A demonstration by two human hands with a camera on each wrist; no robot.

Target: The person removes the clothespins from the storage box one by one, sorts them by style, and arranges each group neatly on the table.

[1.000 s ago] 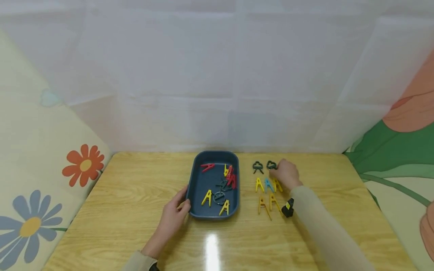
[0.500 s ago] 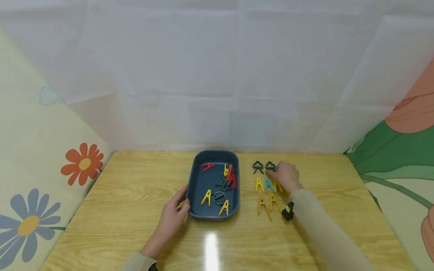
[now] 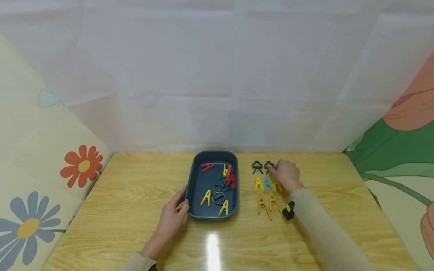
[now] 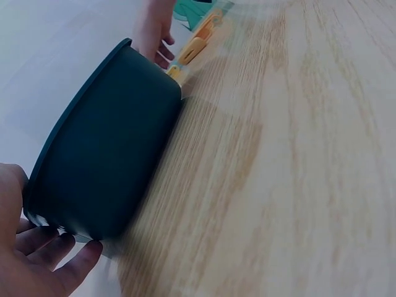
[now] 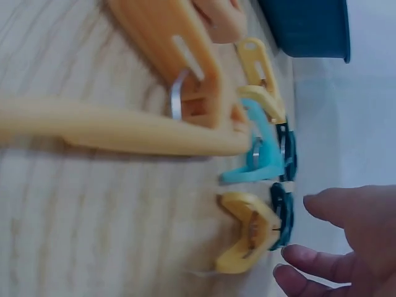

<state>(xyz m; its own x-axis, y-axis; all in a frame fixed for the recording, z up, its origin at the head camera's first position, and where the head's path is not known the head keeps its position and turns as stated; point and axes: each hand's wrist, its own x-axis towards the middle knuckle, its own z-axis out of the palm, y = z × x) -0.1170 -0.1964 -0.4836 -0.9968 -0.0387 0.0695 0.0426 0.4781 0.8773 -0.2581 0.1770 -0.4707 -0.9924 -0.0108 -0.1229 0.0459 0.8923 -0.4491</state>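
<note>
My left hand (image 3: 172, 215) holds the near left corner of a dark blue tray (image 3: 190, 188), thumb at the rim and fingertips against the outer wall in the left wrist view. Inside lie red clothespins (image 3: 207, 167), yellow clothespins (image 3: 206, 197) and dark green clips (image 3: 218, 198). My right hand (image 3: 286, 175) is at the right one of two dark green clips (image 3: 269, 165) standing side by side at the back. In the right wrist view its thumb and fingers are spread apart beside that clip. Below are two yellow clothespins (image 3: 259, 184) with a blue clothespin (image 3: 268, 184) between them.
Two larger orange-yellow clothespins (image 3: 262, 207) lie nearest me in the right group. A black wrist-worn device (image 3: 288, 210) shows under my right sleeve. A white sheet (image 3: 176, 75) hangs behind the wooden table (image 3: 135, 180).
The right dark green clip has turned from a tilt to upright and shifted slightly left, matching its neighbour. My right fingers have moved slightly left and down. The left hand and tray stay put.
</note>
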